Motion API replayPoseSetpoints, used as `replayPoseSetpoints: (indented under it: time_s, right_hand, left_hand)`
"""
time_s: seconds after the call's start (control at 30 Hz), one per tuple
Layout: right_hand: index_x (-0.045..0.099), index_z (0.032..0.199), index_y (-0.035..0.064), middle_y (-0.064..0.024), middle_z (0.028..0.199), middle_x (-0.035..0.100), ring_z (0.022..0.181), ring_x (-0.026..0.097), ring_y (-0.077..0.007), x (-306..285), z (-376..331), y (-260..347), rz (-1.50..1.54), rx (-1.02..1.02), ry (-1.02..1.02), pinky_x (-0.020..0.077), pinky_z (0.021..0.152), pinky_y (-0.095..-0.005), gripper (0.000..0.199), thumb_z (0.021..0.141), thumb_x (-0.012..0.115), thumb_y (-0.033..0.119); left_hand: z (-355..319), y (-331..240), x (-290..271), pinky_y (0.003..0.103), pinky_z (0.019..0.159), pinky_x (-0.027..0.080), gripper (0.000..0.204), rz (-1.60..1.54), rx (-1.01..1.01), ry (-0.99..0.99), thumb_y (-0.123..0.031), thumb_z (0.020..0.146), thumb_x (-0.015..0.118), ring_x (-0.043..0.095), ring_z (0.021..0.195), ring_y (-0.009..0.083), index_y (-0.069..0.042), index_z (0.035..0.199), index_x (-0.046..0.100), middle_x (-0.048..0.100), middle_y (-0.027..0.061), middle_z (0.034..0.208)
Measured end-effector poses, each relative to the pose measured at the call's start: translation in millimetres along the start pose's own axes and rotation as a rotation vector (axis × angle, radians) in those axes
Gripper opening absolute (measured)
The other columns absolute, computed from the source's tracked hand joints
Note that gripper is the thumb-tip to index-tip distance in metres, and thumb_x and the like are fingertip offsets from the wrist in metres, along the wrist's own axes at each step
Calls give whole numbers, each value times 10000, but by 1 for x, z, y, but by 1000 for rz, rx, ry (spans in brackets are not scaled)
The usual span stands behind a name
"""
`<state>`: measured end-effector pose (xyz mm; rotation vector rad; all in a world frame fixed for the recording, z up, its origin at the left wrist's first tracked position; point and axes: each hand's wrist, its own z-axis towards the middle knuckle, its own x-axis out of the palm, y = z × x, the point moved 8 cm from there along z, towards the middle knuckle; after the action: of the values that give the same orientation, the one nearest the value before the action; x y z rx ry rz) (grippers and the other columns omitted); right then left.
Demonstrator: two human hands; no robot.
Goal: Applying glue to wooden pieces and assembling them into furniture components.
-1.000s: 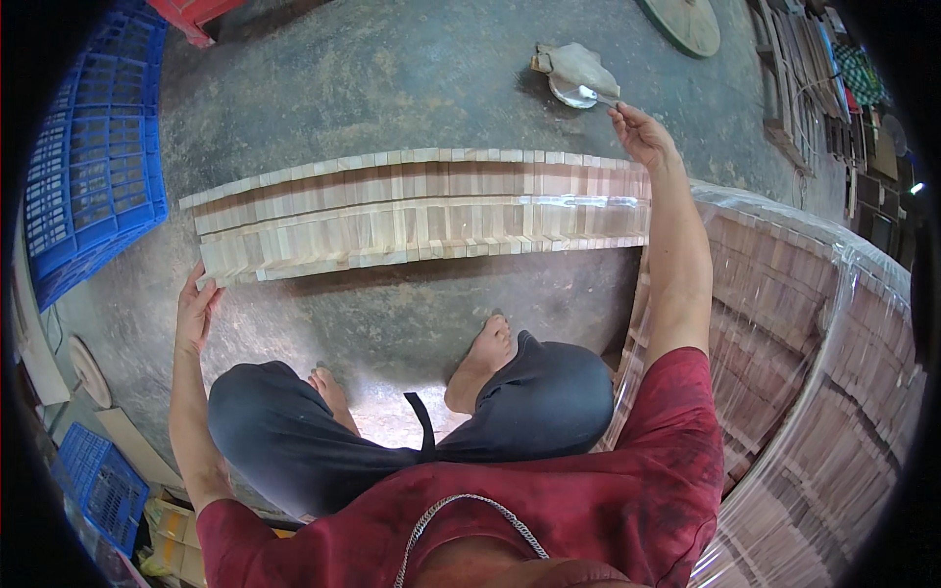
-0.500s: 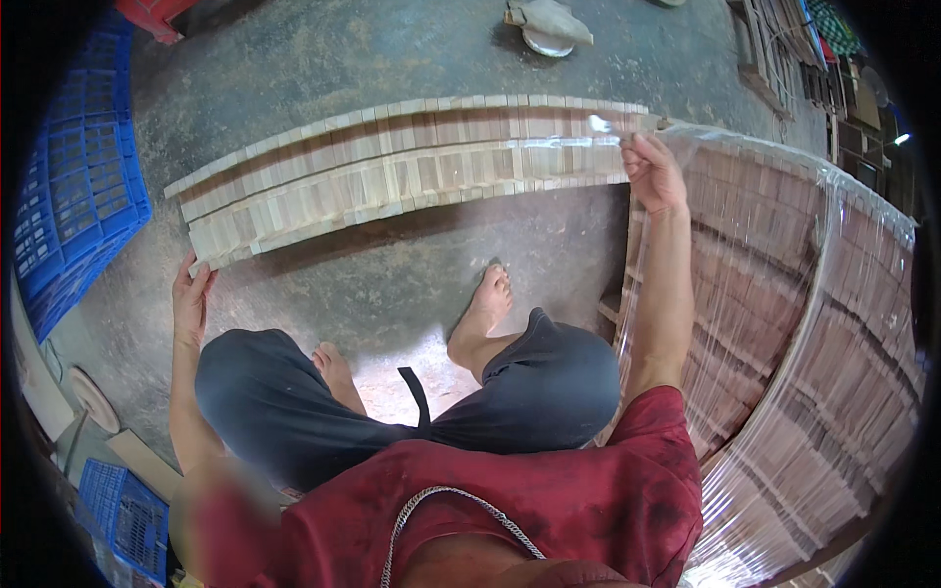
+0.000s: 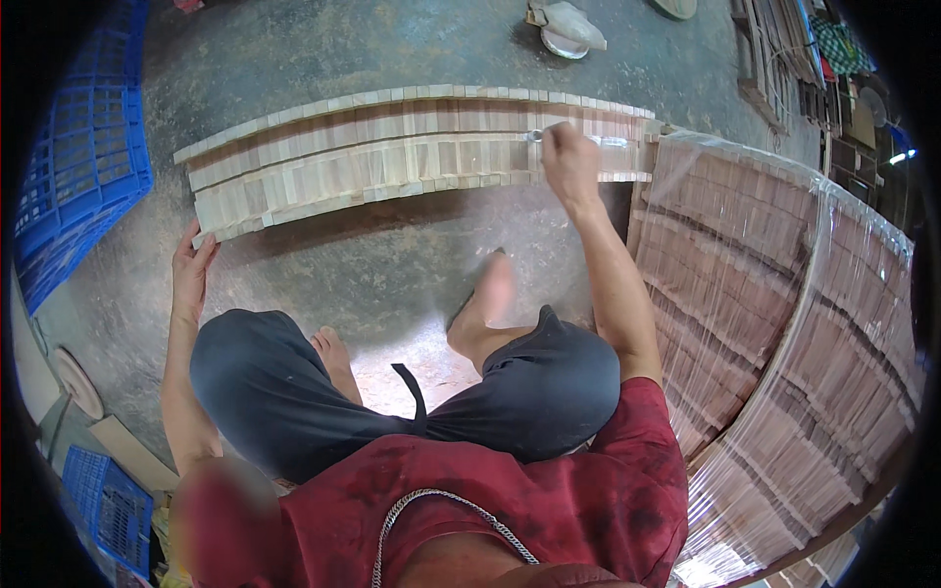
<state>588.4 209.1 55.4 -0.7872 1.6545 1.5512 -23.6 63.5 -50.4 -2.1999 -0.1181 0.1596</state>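
A long double row of pale wooden blocks (image 3: 392, 162) lies across the floor in front of me, made of many small pieces side by side. My left hand (image 3: 193, 269) grips its near left corner between thumb and fingers. Over the right part of the row, my right hand (image 3: 571, 169) is closed in a fist. Shiny clear plastic film (image 3: 613, 142) shows on both sides of that fist and seems pinched in it, though the fingers hide the hold. At the right stands a big stack of similar blocks (image 3: 735, 225) wrapped in clear film.
Blue plastic crates (image 3: 93, 167) stand at the left, with another blue crate (image 3: 108, 510) at the lower left. A white sack-like bundle on a round dish (image 3: 569, 29) sits on the far floor. Timber frames (image 3: 769, 59) lean at the far right. My bare feet rest near the row.
My right hand has moved left along the row, away from the wrapped stack, and its fist has turned. My left hand stays at the row's left corner. The view has shifted slightly.
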Motion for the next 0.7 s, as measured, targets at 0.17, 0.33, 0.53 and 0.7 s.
replayPoseSetpoints:
  time_s: [0.17,0.33,0.53,0.7]
  right_hand:
    - [619,822,13,-208,757,664,693,660,-391,62,-21,73,-281,-392,142,521,613,-450,144,889,621,141]
    - [686,959,1,-116,752,702,638,671,-160,29,-6,70,198,-190,232,525,565,-289,159,928,671,156]
    - [699,1041,-36,-88,791,697,661,656,-121,-69,106,-42,499,76,-1,510,550,-244,209,954,650,148]
    - [689,1026,-75,-105,803,720,661,685,-127,-33,186,-113,389,166,-5,545,581,-264,253,928,666,157]
  left_hand:
    - [-1,-4,3,352,1097,406,627,23,5,-7,-238,948,683,516,1256,200,10,1460,420,492,123,1409]
    - [-3,1,-2,343,1083,405,645,1,3,-12,-243,950,679,526,1249,199,-9,1481,397,503,117,1409]
    - [-6,1,-3,333,1073,428,584,-2,-13,11,-202,979,635,554,1220,184,-7,1474,394,522,111,1397]
    - [-6,1,-2,315,1041,438,612,-1,-30,-7,-219,966,652,575,1190,172,-19,1481,390,561,92,1361]
